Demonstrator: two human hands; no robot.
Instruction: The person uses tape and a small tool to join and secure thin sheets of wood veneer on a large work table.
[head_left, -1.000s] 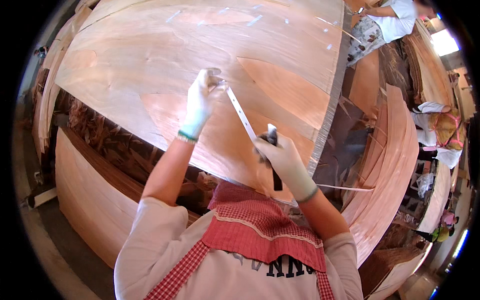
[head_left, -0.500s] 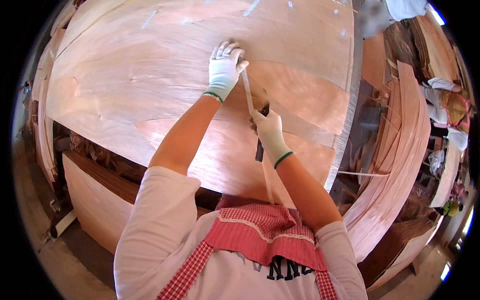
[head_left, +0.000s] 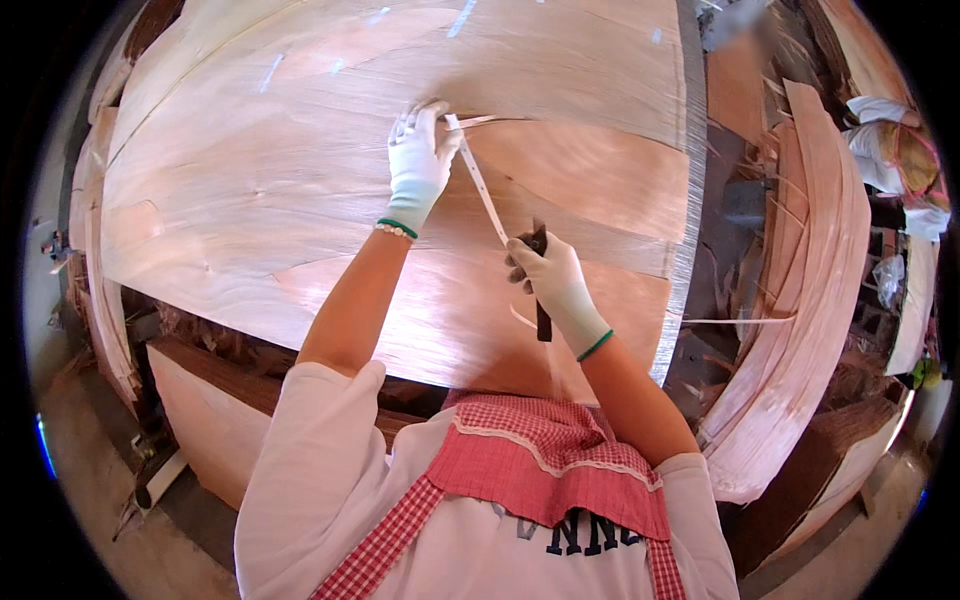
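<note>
My left hand (head_left: 418,165), in a white glove with a green cuff, is closed at the upper end of a narrow white perforated tape strip (head_left: 480,188). The tape runs taut down to my right hand (head_left: 562,285), gloved alike. My right fingers wrap round a dark, flat knife-like tool (head_left: 543,318), which sticks out above and below the fist; the tape's lower end meets those fingers. Both hands are over a large pale wood veneer sheet (head_left: 230,190). A thin veneer sliver (head_left: 478,121) lies just right of my left fingertips, beside a darker veneer piece (head_left: 600,165).
Short pale tape pieces (head_left: 462,18) dot the far sheet. Stacked veneer (head_left: 800,330) stands to the right, with scraps in the gap. Another stack (head_left: 205,420) is at the lower left. A person (head_left: 890,150) is at the far right.
My left hand has moved a little nearer and left. My right hand has come down and slightly right, with a longer tape stretch between them. The sliver by the left fingers now shows.
</note>
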